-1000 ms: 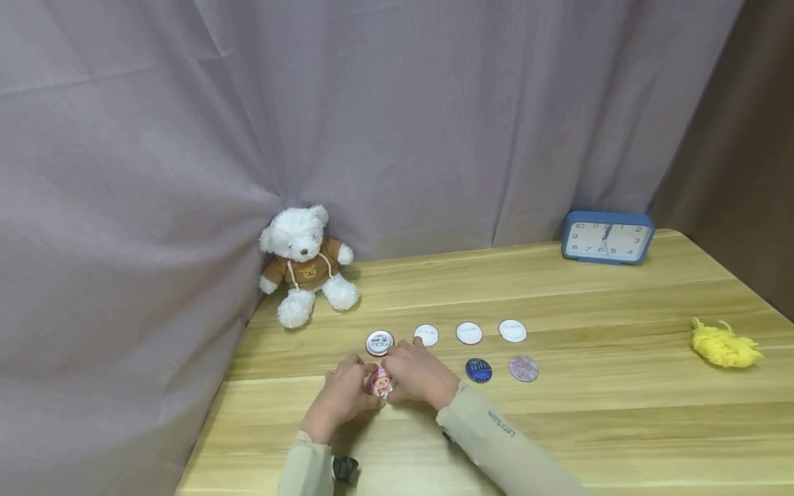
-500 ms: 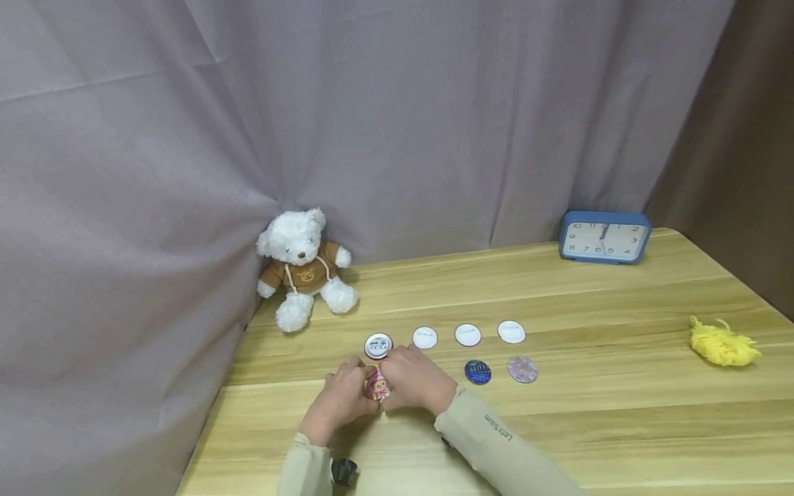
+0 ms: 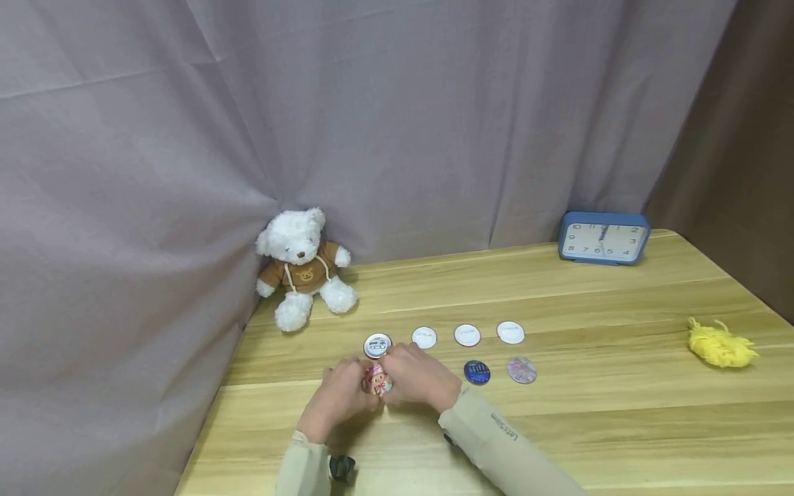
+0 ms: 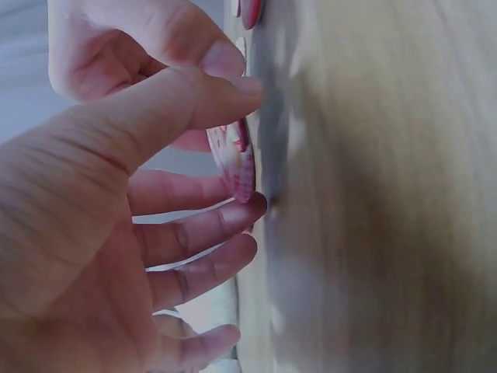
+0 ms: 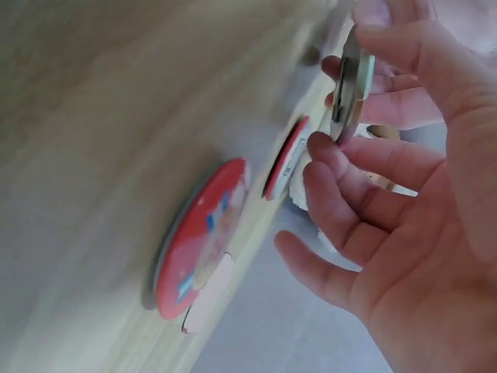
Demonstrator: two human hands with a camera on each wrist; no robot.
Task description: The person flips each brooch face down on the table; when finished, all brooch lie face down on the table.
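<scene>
Both hands meet over a round button badge with a pink cartoon figure [image 3: 377, 380] at the left middle of the table. My left hand [image 3: 342, 394] pinches its left edge between thumb and fingers; my right hand [image 3: 418, 375] grips the right edge. In the left wrist view the badge [image 4: 239, 167] stands tilted, close over the wood. Its metal back [image 5: 347, 93] faces the right wrist camera. Just behind the hands lies a face-down badge [image 3: 378, 346]. A red badge [image 5: 203, 241] rests below the right hand, hidden in the head view.
Three white-backed badges, one of them nearest the hands [image 3: 424, 337], lie in a row behind. A blue badge [image 3: 477, 372] and a pale purple badge [image 3: 522, 370] lie right of the hands. A teddy bear [image 3: 304, 269], blue clock [image 3: 604, 238] and yellow yarn [image 3: 721, 344] stand farther out.
The right fingers have drawn slightly toward me, uncovering the nearest white-backed badge. Both hands keep hold of the pink badge, whose tilt shifts a little. The head view has moved slightly.
</scene>
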